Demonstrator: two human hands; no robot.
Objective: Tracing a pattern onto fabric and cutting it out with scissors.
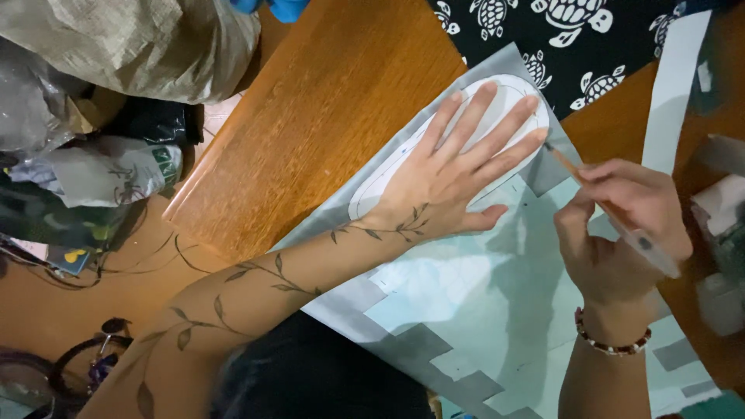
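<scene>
Two hands work over one pale sheet (497,310) patched with grey blocks, lying on one wooden table (326,116). Nearest, the right hand (621,233), one beaded bracelet (613,341) at its wrist, pinches one pencil (590,190) with curled fingers, tip touching the sheet. Farther, the left hand (450,178) lies flat, five fingers spread, pressing one oval template (497,97). Beyond lies one black turtle-print cloth (574,39).

a cluttered home craft corner, it seems. an orange-brown wooden table (326,116) carries black turtle-print fabric (574,46). crumpled plastic bags (101,171) and a bicycle wheel (85,365) crowd the floor.
</scene>
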